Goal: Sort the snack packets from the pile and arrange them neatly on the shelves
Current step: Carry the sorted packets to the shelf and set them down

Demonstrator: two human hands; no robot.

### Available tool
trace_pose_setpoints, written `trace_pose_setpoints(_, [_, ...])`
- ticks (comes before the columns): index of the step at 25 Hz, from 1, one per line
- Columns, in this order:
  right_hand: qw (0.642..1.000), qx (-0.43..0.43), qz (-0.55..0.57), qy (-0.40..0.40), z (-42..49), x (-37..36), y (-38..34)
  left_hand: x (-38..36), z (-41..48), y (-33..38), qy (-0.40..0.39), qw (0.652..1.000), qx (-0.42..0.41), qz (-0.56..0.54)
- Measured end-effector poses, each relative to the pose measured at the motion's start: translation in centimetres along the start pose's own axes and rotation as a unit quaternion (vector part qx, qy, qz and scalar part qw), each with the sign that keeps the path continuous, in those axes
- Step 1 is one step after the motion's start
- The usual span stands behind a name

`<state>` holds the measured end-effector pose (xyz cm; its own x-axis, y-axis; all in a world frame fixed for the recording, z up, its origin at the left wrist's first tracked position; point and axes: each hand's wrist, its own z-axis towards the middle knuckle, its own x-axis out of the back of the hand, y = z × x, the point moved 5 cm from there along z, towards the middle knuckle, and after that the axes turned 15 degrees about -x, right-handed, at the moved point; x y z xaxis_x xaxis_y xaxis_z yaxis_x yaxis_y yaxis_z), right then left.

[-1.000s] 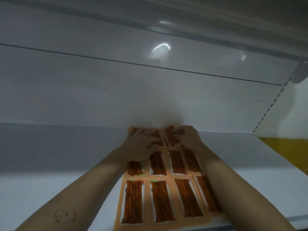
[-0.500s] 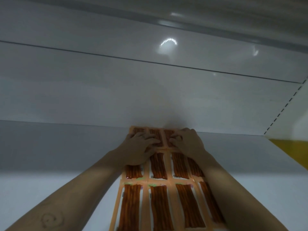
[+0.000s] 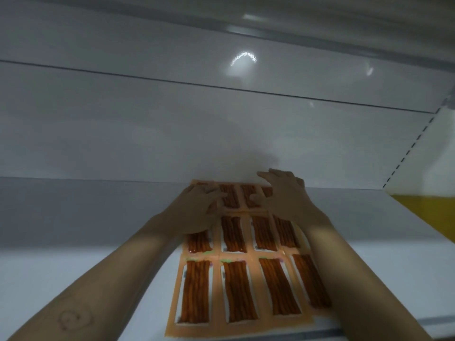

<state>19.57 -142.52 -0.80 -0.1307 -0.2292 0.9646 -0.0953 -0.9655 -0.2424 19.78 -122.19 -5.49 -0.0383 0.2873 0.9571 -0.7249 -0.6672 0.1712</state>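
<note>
Snack packet sheet (image 3: 236, 286) flat on shelf (image 3: 73, 242), long axis running from fingertips back past wrists. Left hand (image 3: 197, 210) flat, pressing far row; right hand (image 3: 285, 193) spread, gripping nothing, equally near.

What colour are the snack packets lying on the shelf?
The snack packets are orange with reddish-brown striped centres; the head view shows them best.

Shop, by the look of the fittings. White metal shelf (image 3: 98, 254) of the retail kind, with glossy back panel (image 3: 147, 131), slotted strip (image 3: 410, 148) up the right corner and upper shelf (image 3: 320, 23) overhead. Stocked with identical orange snack packets (image 3: 236, 286) joined in rows; yellow panel (image 3: 428, 210) past the right end.
</note>
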Motion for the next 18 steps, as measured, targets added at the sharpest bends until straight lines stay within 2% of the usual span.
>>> trace_pose_setpoints(6, [0.999, -0.011, -0.036, 0.005, -3.3, -0.1, -2.7, 2.2, -0.9, 0.5, 0.022, 1.0, 0.004, 0.015])
trace_pose_setpoints(9, [1.0, -0.013, -0.008, -0.01, -4.7, 0.1, -4.3, 3.6, -2.0, 1.8, 0.048, 0.999, -0.002, -0.002])
trace_pose_setpoints(13, [1.0, 0.018, 0.013, 0.003, -6.5, 1.2, -6.2, 5.7, -5.9, 3.6, 0.068, 0.995, 0.077, 0.016])
trace_pose_setpoints(18, [0.994, 0.096, 0.039, -0.028, -9.2, 1.1, -9.9, 8.6, -12.7, 5.3, 0.076, 0.981, 0.159, 0.077])
